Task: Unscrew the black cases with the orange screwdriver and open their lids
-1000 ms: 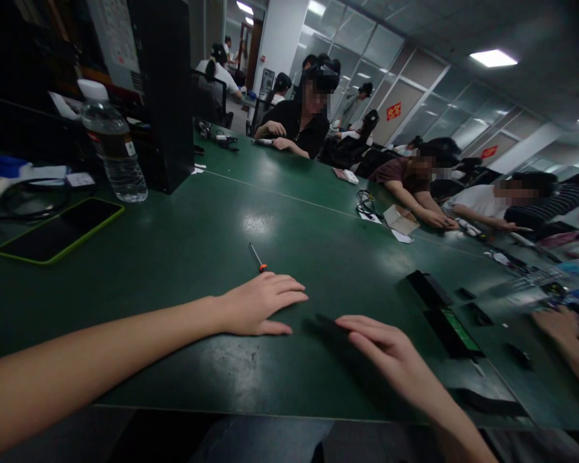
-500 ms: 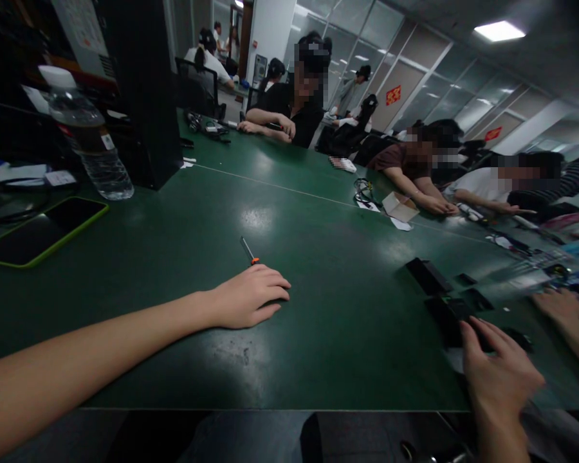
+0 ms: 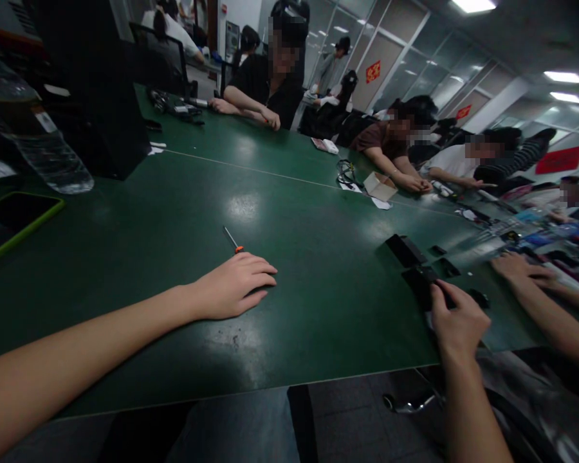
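Observation:
My left hand (image 3: 236, 286) lies palm down on the green table (image 3: 313, 308), its fingers stretched out and slightly apart. From under it sticks a screwdriver (image 3: 231, 238) with a thin metal shaft and an orange collar; its handle is hidden beneath the hand. Over at the right, my right hand (image 3: 460, 318) pinches a dark block-shaped black part (image 3: 422, 280) between thumb and fingers, close to the tabletop. Just beyond it rests a black box-like piece (image 3: 404, 249). Small black pieces (image 3: 446, 267) lie beside that, and their exact kind cannot be made out.
At the left stand a water bottle (image 3: 53, 154) and a black upright case (image 3: 91, 96), near a green-edged phone (image 3: 19, 218). A small open carton (image 3: 380, 185) and cables (image 3: 346, 172) lie farther back. Another person's hands (image 3: 516, 265) rest at the right; more people sit across the table.
The view has swung right, so everything sits farther left. My left hand stays over the screwdriver, and my right hand keeps its pinch on the black part.

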Action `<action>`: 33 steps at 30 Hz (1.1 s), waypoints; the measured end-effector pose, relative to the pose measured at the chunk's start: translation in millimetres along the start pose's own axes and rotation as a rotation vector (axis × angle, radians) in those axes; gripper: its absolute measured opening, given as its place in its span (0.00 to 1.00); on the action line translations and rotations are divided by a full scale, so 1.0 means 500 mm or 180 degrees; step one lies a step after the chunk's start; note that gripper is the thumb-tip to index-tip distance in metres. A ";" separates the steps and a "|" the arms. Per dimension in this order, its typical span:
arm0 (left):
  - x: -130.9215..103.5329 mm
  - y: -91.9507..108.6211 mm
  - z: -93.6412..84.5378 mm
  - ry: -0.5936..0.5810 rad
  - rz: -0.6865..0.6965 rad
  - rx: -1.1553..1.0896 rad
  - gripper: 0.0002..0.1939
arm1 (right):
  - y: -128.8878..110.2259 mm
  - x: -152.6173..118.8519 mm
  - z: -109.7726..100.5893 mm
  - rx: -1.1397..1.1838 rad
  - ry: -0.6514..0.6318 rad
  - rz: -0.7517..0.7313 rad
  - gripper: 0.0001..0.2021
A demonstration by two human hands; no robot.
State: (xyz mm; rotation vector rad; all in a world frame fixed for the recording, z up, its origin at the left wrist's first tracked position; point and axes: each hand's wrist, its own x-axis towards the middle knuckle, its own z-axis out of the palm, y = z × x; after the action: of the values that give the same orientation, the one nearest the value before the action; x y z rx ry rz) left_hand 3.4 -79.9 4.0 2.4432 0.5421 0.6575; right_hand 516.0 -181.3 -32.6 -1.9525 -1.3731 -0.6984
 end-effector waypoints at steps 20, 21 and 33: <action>-0.002 0.000 -0.001 -0.0096 0.0229 0.0537 0.14 | -0.022 -0.002 -0.003 -0.0216 -0.0013 0.0369 0.29; -0.002 0.000 -0.001 -0.0116 0.0269 0.0651 0.14 | -0.022 -0.005 -0.003 -0.0209 0.0003 0.0397 0.29; -0.006 0.001 0.000 -0.0140 0.0354 0.0987 0.13 | 0.003 0.167 -0.081 0.0279 -0.0840 -0.0349 0.23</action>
State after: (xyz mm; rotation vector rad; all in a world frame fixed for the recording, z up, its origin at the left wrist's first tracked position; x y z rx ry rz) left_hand 1.3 -81.7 3.1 2.7882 0.5266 0.5996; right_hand 541.2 -161.5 54.6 -1.9635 -1.6502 -0.4316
